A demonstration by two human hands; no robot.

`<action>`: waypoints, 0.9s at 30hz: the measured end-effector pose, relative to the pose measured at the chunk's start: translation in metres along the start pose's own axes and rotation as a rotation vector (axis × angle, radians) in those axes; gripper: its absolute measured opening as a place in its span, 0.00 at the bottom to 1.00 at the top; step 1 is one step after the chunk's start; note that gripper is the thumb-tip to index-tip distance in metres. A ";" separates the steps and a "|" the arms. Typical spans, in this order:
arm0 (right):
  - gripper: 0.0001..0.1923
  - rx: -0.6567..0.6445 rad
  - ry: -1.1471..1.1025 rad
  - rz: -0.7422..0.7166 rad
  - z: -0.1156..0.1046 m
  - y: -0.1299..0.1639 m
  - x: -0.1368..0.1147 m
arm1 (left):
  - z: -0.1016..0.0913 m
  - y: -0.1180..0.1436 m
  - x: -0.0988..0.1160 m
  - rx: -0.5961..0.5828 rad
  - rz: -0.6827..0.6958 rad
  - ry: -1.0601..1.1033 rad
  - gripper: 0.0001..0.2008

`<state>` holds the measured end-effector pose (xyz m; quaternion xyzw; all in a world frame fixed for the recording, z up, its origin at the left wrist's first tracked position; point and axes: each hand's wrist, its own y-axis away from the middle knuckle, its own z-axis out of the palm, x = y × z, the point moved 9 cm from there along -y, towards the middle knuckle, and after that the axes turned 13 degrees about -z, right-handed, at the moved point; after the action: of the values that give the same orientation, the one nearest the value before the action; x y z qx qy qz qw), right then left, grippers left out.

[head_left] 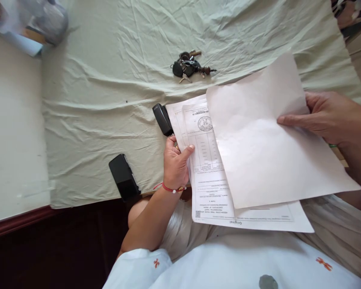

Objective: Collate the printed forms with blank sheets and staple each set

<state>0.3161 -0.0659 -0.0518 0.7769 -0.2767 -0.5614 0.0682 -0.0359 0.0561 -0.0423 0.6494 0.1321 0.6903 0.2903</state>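
The left hand [175, 162] pinched the left edge of the printed certificate forms [209, 176], steadying the stack over the lap. The right hand [321, 114] gripped a blank sheet [267, 140] by its right edge, fingers on top, holding it lifted and skewed so the print beneath showed. A black stapler [162, 119] lay just beside the forms on the green-sheeted bed [102, 100], a black phone [124, 176] near its edge, a key bunch [189, 66] farther back.

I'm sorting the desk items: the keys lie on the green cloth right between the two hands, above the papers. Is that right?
Not quite. The keys do lie on the green cloth above the papers, but well beyond both the left hand and right hand, not between them, as the head view shows.
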 end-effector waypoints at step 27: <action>0.22 -0.138 -0.090 0.098 0.007 0.009 0.006 | 0.015 0.006 -0.001 -0.076 0.068 0.006 0.15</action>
<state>0.3074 -0.0750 -0.0556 0.7299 -0.2779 -0.6095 0.1363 -0.0226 0.0477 -0.0384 0.6401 0.0843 0.7062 0.2908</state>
